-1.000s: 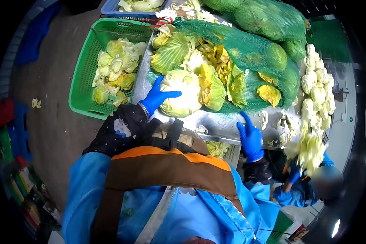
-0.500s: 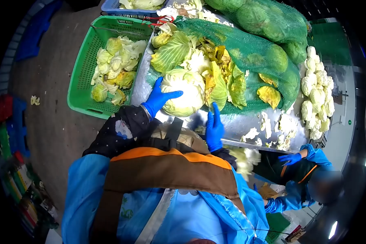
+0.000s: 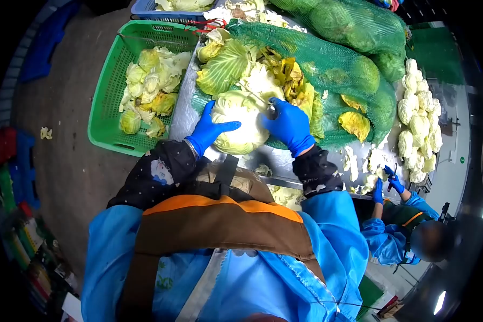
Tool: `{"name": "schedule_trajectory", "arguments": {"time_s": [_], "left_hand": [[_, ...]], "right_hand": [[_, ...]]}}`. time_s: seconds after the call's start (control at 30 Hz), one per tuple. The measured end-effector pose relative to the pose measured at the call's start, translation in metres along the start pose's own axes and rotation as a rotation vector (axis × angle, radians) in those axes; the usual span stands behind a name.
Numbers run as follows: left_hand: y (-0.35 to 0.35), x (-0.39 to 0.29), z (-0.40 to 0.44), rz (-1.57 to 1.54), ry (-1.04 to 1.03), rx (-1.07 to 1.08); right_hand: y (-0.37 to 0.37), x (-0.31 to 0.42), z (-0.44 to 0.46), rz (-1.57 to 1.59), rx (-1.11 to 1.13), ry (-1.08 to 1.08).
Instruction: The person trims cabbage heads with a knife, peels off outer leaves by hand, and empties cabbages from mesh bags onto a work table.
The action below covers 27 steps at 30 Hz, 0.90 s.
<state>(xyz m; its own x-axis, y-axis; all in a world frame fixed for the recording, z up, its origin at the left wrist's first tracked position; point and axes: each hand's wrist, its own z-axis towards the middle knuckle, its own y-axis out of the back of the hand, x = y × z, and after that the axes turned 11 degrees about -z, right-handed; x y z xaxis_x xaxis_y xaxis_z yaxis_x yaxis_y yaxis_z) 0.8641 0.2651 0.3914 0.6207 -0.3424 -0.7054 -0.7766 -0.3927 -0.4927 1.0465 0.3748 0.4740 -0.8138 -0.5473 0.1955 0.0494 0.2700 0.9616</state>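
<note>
Head view: Round, pale-green cabbage (image 3: 240, 126) sits on the silver metal tabletop (image 3: 183, 115), by its near edge, toward the left corner. Blue-gloved left hand (image 3: 206, 131) is partly open, cupped to the cabbage's left side with the thumb over its top; it has hold of it. Blue-gloved right hand (image 3: 288, 126) at the cabbage's right side, fingers bent inward; a small, grey, metallic-looking piece (image 3: 272, 111) shows at the index finger. Too little visible to name it; cannot tell how firmly it is gripped.

Technique, my judgement: steady left-palm pressure should stop the cabbage rolling off the near edge. The left thumb points at the right hand; if the metallic-looking piece is sharp, better tucked back. Short, controlled right-hand movements, angled clear of the left fingers, seem safest.

Clutter: limp, yellowed leaves (image 3: 295, 81) lie just beyond the right hand, so elbow room is best taken toward the near edge. Perforated green plastic crate (image 3: 104, 102) beside the tabletop's left edge. Co-worker's blue-gloved hands (image 3: 395, 181) near the right end, well apart.
</note>
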Motion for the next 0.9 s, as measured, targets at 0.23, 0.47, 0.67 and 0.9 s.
{"name": "schedule_trajectory", "arguments": {"time_s": [0.23,0.47,0.67,0.9], "left_hand": [[-0.006,-0.008,-0.003,-0.015,-0.015,0.007],[0.001,0.002,0.002,-0.013,-0.016,0.014],[0.005,0.003,0.005,0.030,-0.054,0.020],[0.031,0.027,0.024,0.255,-0.414,0.289]], "right_hand": [[-0.007,0.006,0.017,-0.039,0.132,0.005],[-0.028,-0.018,0.035,0.158,0.033,0.099],[-0.032,-0.037,0.026,0.488,0.082,0.047],[-0.086,-0.092,0.014,0.390,-0.098,-0.006]]}}
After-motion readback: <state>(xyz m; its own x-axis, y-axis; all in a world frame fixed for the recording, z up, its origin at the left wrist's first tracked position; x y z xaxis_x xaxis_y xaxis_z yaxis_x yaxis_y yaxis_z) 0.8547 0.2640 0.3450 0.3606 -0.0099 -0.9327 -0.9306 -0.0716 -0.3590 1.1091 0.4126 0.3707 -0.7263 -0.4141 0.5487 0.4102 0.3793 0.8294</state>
